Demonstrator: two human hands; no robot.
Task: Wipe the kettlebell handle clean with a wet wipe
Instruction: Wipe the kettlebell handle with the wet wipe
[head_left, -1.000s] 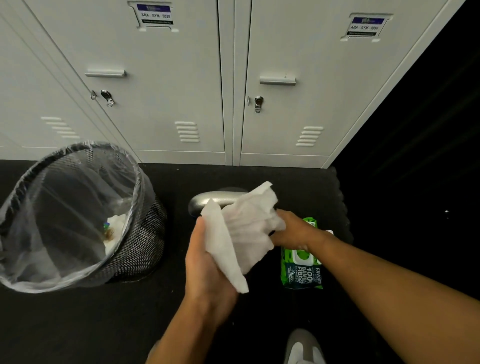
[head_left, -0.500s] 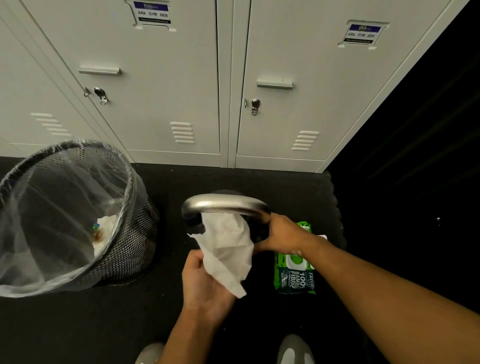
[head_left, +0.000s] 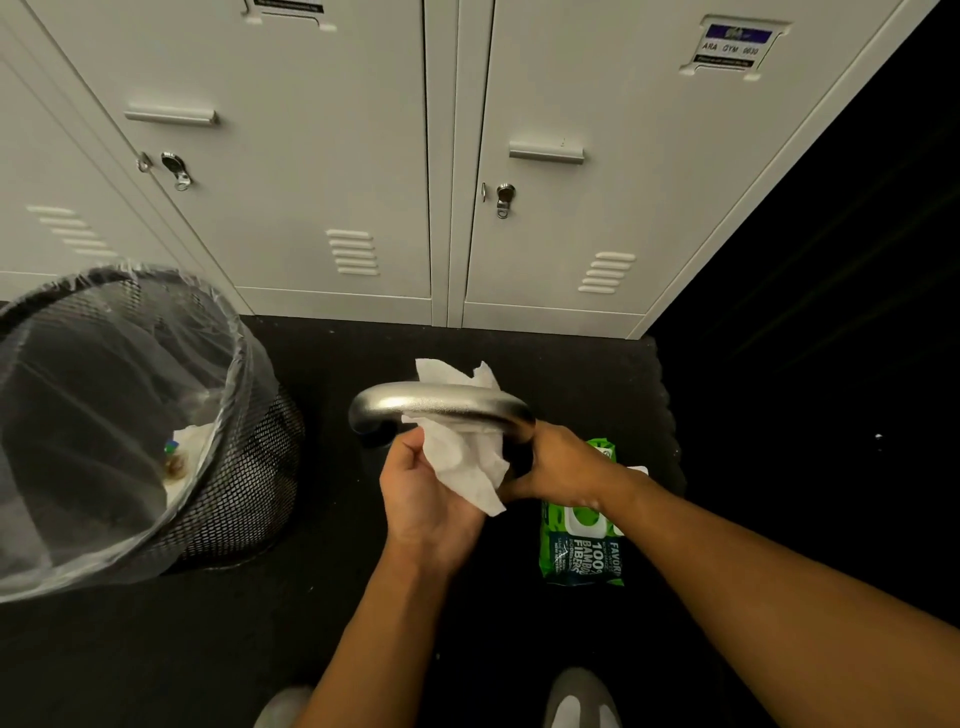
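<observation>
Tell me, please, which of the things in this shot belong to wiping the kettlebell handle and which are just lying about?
In the job:
kettlebell handle
wet wipe, threaded under the handle
left hand, gripping the wipe
right hand, at the handle's right end

Just there:
wipes pack on the floor
mesh bin with its liner
lockers

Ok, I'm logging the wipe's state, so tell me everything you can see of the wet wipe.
The wet wipe is a white, crumpled sheet, soft and cloth-like, threaded under the silver kettlebell handle. One ragged end sticks up behind the bar; the rest hangs in front toward the person. The left hand holds its lower part, and the right hand touches its right edge beside the bar's end. It looks clean.
</observation>
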